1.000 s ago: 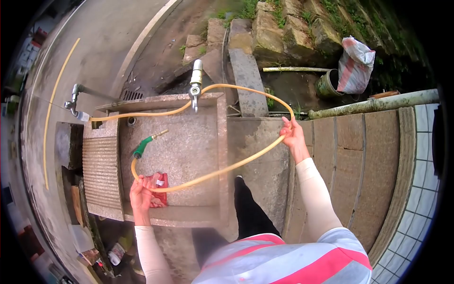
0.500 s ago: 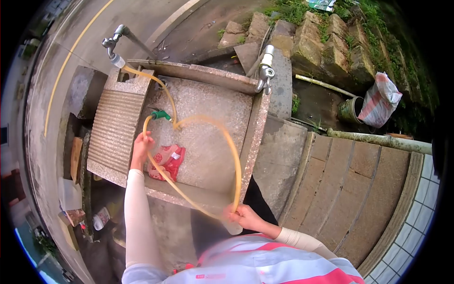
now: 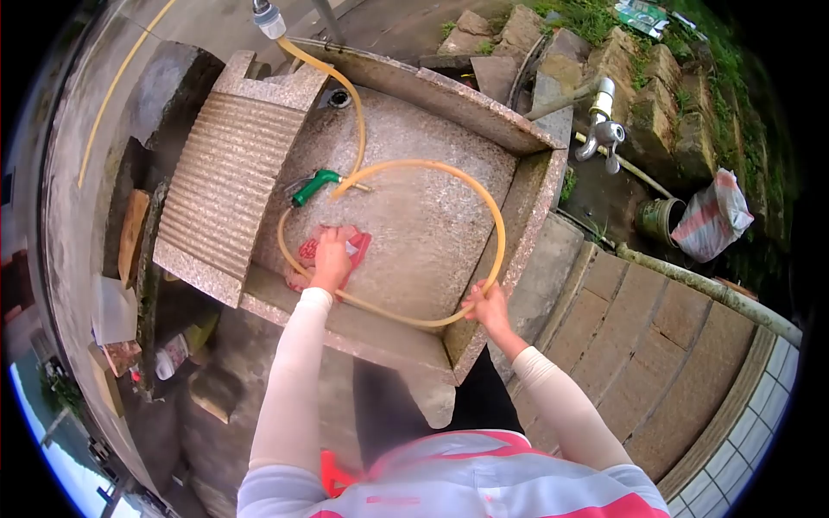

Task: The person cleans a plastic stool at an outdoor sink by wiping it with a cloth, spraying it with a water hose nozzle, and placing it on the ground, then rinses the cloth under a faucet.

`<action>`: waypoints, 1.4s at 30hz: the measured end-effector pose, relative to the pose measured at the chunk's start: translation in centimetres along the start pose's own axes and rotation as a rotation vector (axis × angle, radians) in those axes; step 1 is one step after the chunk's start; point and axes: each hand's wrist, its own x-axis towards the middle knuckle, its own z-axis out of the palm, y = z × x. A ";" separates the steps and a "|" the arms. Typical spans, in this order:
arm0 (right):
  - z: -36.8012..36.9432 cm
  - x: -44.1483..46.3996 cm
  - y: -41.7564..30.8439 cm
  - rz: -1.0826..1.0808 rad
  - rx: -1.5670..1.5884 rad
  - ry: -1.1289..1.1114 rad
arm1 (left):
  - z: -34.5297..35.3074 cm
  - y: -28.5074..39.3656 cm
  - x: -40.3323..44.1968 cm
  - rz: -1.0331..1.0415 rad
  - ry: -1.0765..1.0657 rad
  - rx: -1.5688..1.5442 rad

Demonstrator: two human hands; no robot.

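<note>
My left hand reaches down over a red and pink patterned item, perhaps a cloth, with a white patch. Its fingers are stretched out over the item and hide part of it; I cannot see a grip. A yellow hose makes a wide loop in the stone sink. At the sink's right front corner, my right hand is closed around this hose. The green spray nozzle lies in the sink, beyond my left hand, where the hose crosses itself.
A ribbed washboard slab forms the sink's left side. The hose runs to a tap connector at the top. Another tap stands beyond the right wall. A bucket and a striped sack are farther right.
My left hand has left the hose near the nozzle and moved down onto the red item. My right hand, still on the hose, has moved forward and right. The view has shifted.
</note>
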 end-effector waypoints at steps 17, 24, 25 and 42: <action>-0.3 -0.5 -1.0 0.378 -0.069 -0.387 | -16.0 -2.4 -8.9 -0.221 0.269 -1.179; -1.4 -4.8 -11.5 -0.234 -0.460 -0.567 | -31.1 8.4 -18.7 0.325 0.435 -0.699; -2.0 -5.7 -15.2 -0.425 -0.492 -0.509 | -33.1 9.9 -19.5 0.376 0.447 -0.692; 2.8 -10.7 -32.8 -0.896 0.047 -0.839 | -40.1 13.9 -23.2 0.728 0.464 -1.387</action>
